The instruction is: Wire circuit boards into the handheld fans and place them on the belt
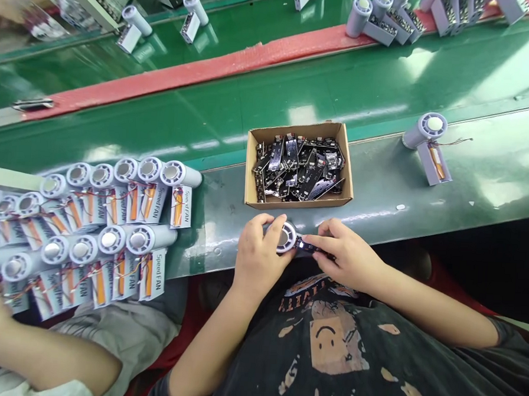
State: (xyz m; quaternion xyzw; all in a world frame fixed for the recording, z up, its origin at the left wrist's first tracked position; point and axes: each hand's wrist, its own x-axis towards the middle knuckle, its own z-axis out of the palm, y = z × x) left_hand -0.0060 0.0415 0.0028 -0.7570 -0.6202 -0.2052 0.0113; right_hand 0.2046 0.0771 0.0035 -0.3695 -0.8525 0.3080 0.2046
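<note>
My left hand (261, 251) is wrapped round a pale fan unit (286, 237), whose round ringed end faces up. With its fingers pinched, my right hand (344, 252) holds a small black circuit board (307, 246) against the right side of that fan unit. How the board meets the unit is partly hidden by my fingers. Just beyond my hands stands an open cardboard box (297, 207) holding several black circuit boards (313, 165).
Several fan units (140, 239) with orange-striped holders crowd the left. Another unit (427, 132) stands at the right with loose wires. A red strip (209, 68) crosses the green conveyor (234, 108). At lower left is another person's arm (52, 352).
</note>
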